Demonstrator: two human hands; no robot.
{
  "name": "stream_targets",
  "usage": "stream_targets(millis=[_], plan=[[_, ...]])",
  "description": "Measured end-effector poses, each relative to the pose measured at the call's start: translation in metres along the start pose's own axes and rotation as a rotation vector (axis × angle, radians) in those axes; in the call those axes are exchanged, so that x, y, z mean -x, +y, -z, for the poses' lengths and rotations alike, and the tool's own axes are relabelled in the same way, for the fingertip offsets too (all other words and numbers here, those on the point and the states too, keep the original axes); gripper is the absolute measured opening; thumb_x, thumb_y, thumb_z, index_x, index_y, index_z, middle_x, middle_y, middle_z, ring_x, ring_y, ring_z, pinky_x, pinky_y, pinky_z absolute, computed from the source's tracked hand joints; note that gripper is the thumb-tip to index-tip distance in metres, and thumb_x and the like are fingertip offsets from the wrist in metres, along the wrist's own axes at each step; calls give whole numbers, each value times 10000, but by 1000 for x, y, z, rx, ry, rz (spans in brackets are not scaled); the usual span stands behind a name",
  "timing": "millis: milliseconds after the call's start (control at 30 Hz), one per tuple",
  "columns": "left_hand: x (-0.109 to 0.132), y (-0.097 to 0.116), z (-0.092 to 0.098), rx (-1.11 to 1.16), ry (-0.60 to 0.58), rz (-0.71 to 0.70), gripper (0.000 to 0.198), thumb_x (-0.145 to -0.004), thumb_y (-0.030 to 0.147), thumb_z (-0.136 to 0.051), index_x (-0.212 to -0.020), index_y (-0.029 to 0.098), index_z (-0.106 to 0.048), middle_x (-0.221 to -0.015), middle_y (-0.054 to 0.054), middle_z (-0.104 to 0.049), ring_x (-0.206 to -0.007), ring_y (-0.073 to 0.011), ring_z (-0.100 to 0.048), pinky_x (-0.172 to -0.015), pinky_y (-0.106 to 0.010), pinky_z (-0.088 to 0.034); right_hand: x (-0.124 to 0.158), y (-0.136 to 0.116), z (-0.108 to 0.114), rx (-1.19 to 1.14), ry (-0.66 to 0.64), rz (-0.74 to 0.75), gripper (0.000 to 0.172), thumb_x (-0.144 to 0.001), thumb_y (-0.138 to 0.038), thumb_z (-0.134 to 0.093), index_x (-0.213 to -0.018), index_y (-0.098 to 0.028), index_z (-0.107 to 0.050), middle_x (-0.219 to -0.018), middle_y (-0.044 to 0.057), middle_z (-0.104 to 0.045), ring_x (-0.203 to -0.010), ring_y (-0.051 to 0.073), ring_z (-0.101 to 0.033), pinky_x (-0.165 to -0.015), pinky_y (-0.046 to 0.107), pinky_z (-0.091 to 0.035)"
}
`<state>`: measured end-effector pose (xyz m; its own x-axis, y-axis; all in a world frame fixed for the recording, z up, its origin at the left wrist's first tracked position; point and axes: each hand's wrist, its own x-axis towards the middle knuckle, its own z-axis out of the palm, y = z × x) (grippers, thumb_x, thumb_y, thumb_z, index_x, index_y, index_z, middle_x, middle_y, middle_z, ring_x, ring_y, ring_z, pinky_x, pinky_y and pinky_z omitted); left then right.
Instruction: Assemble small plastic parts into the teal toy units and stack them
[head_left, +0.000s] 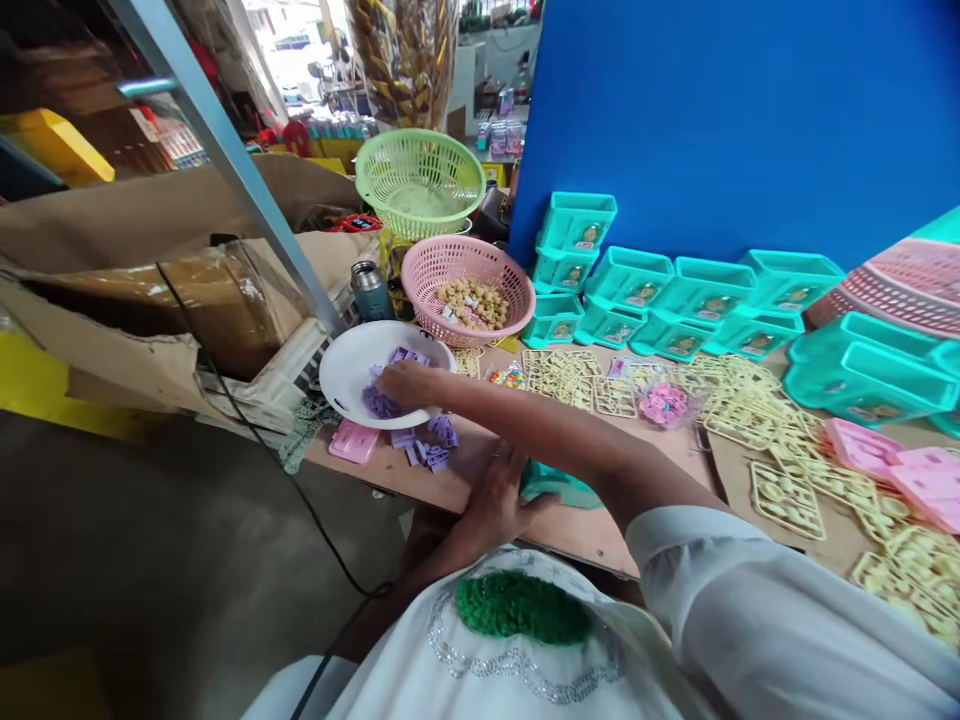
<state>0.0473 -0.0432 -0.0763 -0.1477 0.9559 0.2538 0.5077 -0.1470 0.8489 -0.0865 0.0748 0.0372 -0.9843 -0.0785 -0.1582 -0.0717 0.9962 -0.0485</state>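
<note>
My right hand reaches across to the left into a white bowl. Its fingers are curled down among small purple plastic pieces, and the fingertips are hidden. Below the bowl, more purple pieces lie loose on the table beside a flat pink plastic part. My left hand is at the table's front edge against a teal plastic box, its thumb and fingers on either side of one corner. My right forearm covers part of that box and of the left fingers.
Behind the bowl are a pink basket of tan pieces, a green basket and a flask. Teal boxes stand stacked by a blue panel. Cream part frames cover the right side. A metal post rises at left.
</note>
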Motion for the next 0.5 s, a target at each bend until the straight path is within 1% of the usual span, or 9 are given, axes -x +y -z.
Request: stream_targets(millis=[100,200,267,333,400,433,500], plan=[[-2,3,4,6,-43,-27,840,-868,375,-747,-1581,270,-316,-1587,-153,-437,-1486,-362,-409,-1206,-577,-407,0,9,-6,-173,35,-68,250,-852,-29,-600,-1043,-35,-761,-1052,218,-775,-954,269,-735,-803,322,-531],[-1,2,5,-13,-62,-16,936,-875,398,-741,-1629,251,-205,-1643,-171,-362,-1535,-374,-339,-1241,-576,-360,13,28,-5,-431,181,-124,198,-860,-75,-638,-992,-74,-785,-1016,144,-795,-918,211,-720,-810,263,-522],[0,1,5,-29,-51,-18,972,-878,416,-742,-1640,267,-157,-1655,-167,-346,-1544,-371,-328,-1243,-571,-364,29,40,-2,-639,280,-134,171,-888,-134,-635,-960,-86,-783,-906,88,-793,-803,161,-701,-748,227,-523],[0,1,4,-46,-23,-39,982,-876,424,-749,-1640,291,-147,-1641,-156,-377,-1534,-360,-353,-1237,-568,-375,52,50,2,-906,327,-128,161,-893,-201,-647,-903,-86,-759,-753,42,-747,-665,131,-666,-657,217,-529],[-1,1,4,-74,4,-59,979,-870,431,-758,-1635,297,-162,-1604,-157,-427,-1501,-353,-408,-1221,-565,-399,82,54,7,-1206,365,-124,174,-858,-263,-704,-853,-90,-724,-679,17,-696,-605,125,-647,-612,228,-547],[-2,2,3,-93,15,-64,978,-864,437,-764,-1632,293,-176,-1579,-162,-455,-1478,-354,-439,-1206,-563,-418,100,54,10,-1303,382,-127,195,-839,-290,-734,-841,-96,-710,-678,13,-686,-607,123,-648,-612,232,-559],[-4,2,1,-129,28,-82,989,-843,455,-785,-1625,273,-207,-1531,-177,-503,-1425,-363,-498,-1171,-560,-457,141,51,14,-1393,432,-150,237,-813,-328,-778,-829,-111,-686,-696,11,-678,-629,112,-648,-617,223,-566]])
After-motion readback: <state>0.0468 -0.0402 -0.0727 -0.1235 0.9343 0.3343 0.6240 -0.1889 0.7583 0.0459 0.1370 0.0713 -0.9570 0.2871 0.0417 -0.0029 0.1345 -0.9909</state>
